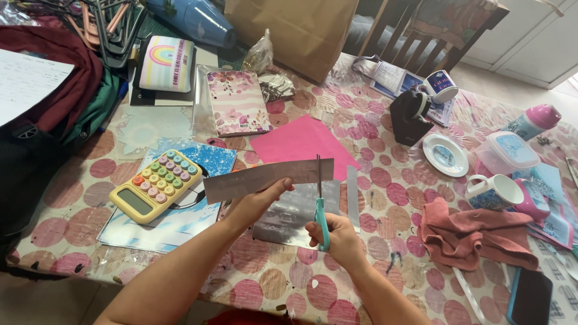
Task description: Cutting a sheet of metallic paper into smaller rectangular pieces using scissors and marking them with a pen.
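- Head view: the left hand (256, 201) holds a long silver-grey paper strip (268, 179) up above the surface (385, 180), its fingers closed on the strip's lower edge near the middle, thumb in front.
- The right hand (340, 239) grips teal-handled scissors (321, 207), fingers curled through the handles. The blades point up and away and cross the strip close to its right end; how far apart the blades stand cannot be told.
- Under the hands, a silver sheet (289, 213) lies flat on the surface, with a narrow cut-off silver strip (353, 195) just beside it on the right.
- A pink sheet of paper (304, 144) lies beyond the held strip.
- Left of the hands, a yellow calculator with pastel keys (156, 185) rests on a blue-speckled sheet (205, 161).
- A floral notebook (237, 102) lies farther back, near a rainbow-printed case (167, 63).
- To the right lie a crumpled pink cloth (472, 232), a patterned mug (494, 191), a small plate (445, 154), a lidded plastic tub (507, 150) and a black tape dispenser (411, 117).
- A phone in a blue case (530, 298) lies at the near right edge.
- The surface is covered with a cloth of pink and brown circles.
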